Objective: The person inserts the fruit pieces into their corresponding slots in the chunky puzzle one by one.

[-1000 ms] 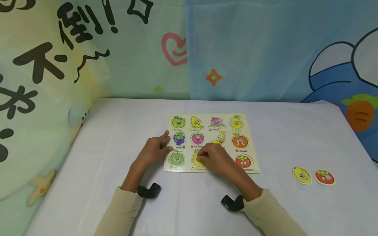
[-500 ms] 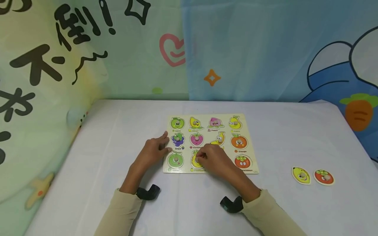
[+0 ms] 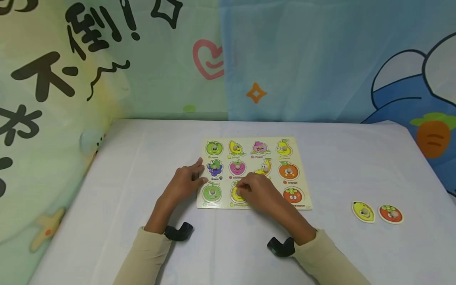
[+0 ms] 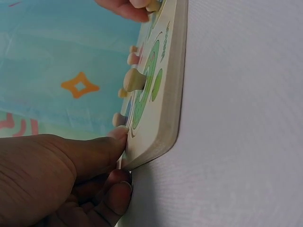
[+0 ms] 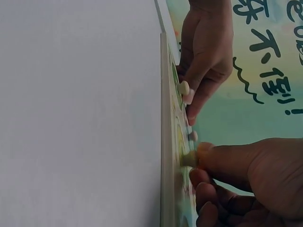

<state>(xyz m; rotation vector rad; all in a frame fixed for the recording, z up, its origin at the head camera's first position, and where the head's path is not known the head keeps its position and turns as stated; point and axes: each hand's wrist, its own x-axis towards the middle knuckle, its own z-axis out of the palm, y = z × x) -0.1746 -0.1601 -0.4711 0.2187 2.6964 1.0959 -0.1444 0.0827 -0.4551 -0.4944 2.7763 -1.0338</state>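
A wooden fruit puzzle board (image 3: 272, 159) lies flat on the white table, with several knobbed fruit pieces set in it. My right hand (image 3: 240, 192) pinches the knob (image 5: 189, 159) of the yellow pineapple piece (image 3: 235, 195) in the bottom row. At the board's left edge (image 4: 166, 99) rests my left hand (image 3: 200, 172), its thumb (image 4: 97, 150) touching the board beside the round green piece (image 3: 212, 193) and the grape piece (image 3: 215, 168). Two loose pieces lie on the table far to the right: a yellow lemon (image 3: 363, 211) and a red persimmon (image 3: 391, 213).
A cartoon-print cloth (image 3: 228, 59) hangs behind the table and along its left side. The white tablecloth (image 3: 142, 158) reaches the cloth at the back. Black wrist mounts (image 3: 179, 231) sit at both cuffs.
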